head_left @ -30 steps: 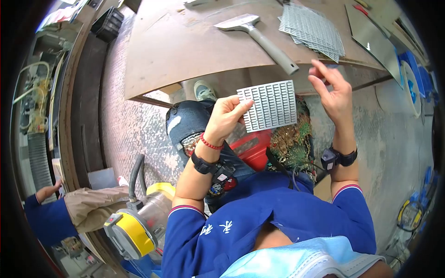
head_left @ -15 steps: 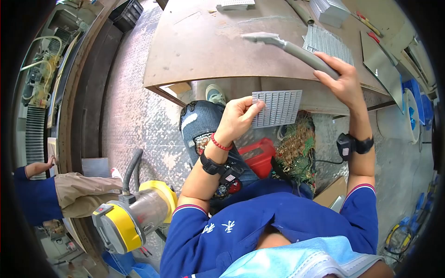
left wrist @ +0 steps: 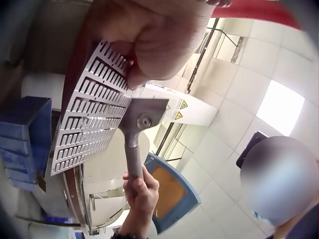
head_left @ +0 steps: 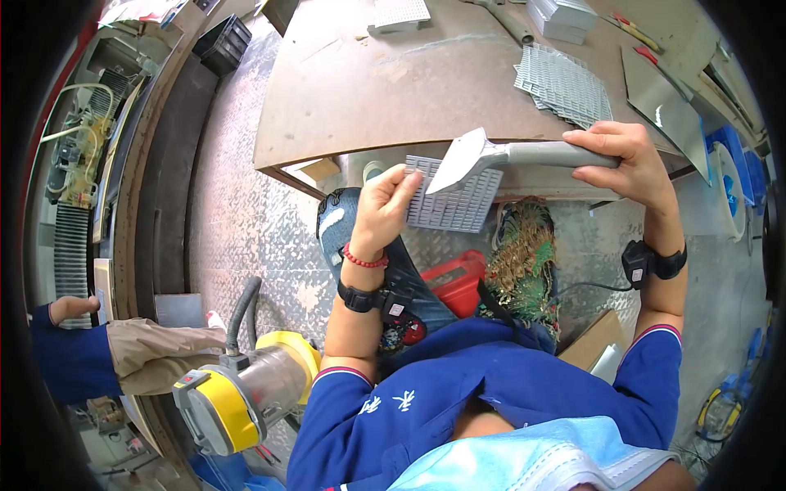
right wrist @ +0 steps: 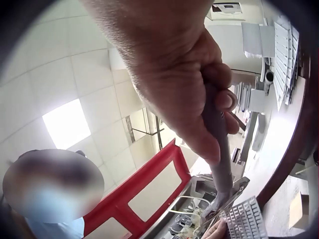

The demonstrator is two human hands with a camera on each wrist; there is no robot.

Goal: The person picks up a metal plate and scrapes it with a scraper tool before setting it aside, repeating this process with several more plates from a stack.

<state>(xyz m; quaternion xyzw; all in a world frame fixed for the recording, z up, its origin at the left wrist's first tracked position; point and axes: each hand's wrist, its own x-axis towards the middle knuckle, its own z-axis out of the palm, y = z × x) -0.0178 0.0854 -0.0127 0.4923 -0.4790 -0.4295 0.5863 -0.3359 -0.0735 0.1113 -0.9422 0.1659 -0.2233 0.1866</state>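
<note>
My left hand (head_left: 383, 211) pinches a slotted metal plate (head_left: 458, 206) at its left edge, thumb on the near face, and holds it over the lap in front of the table edge. My right hand (head_left: 629, 162) grips the grey handle of a wide-bladed scraper (head_left: 536, 154). In the head view the scraper blade overlaps the plate's upper part, its edge slanting close to the left fingers. From the left wrist, the blade (left wrist: 142, 117) shows right at the edge of the plate (left wrist: 92, 117). The right wrist view shows the fingers wrapped around the handle (right wrist: 218, 134).
The brown table (head_left: 344, 102) bears a pile of slotted plates (head_left: 565, 86), another stack (head_left: 561, 20), a second grey handle (head_left: 512, 24) and a flat metal sheet (head_left: 667, 102). A red object (head_left: 458, 282) lies below the lap. A yellow vacuum cleaner (head_left: 237, 401) and another person (head_left: 78, 360) are at left.
My right hand took the scraper by its handle from the table edge, lifted it and brought its blade down over the plate. The left hand keeps hold of the plate, now tilted differently.
</note>
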